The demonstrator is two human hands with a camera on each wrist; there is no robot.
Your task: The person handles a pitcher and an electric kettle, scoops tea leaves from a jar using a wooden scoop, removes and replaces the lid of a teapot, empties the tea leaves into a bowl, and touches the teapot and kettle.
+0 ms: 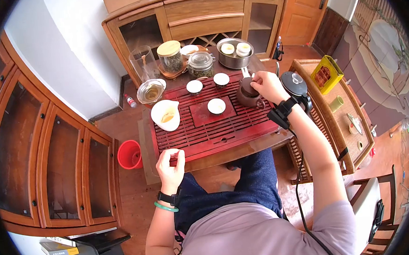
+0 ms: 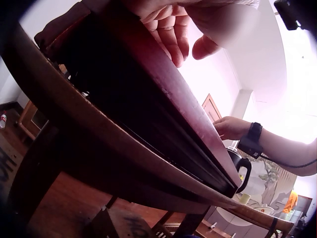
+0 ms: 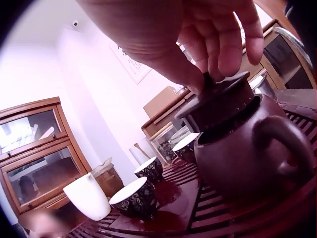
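Note:
A brown clay teapot (image 1: pixel 248 95) (image 3: pixel 237 153) stands at the right of a red slatted tea tray (image 1: pixel 200 132). My right hand (image 1: pixel 264 83) (image 3: pixel 210 74) pinches the knob of its lid (image 3: pixel 218 101), which sits slightly tilted over the pot's mouth. My left hand (image 1: pixel 170 161) (image 2: pixel 173 29) rests with loosely curled fingers on the tray's near left rim (image 2: pixel 163 94) and holds nothing. Three small patterned cups (image 1: pixel 217 106) (image 1: pixel 194 86) (image 1: pixel 221 79) and a white pouring pitcher (image 1: pixel 165 115) (image 3: pixel 89 196) stand on the tray.
Behind the tray are a glass pitcher (image 1: pixel 150 91), two lidded glass jars (image 1: pixel 169 56) (image 1: pixel 201 63) and a metal bowl (image 1: pixel 235 53). A black kettle (image 1: pixel 295 84) sits by my right wrist. A red bin (image 1: pixel 129 154) stands on the floor at left, wooden cabinets around.

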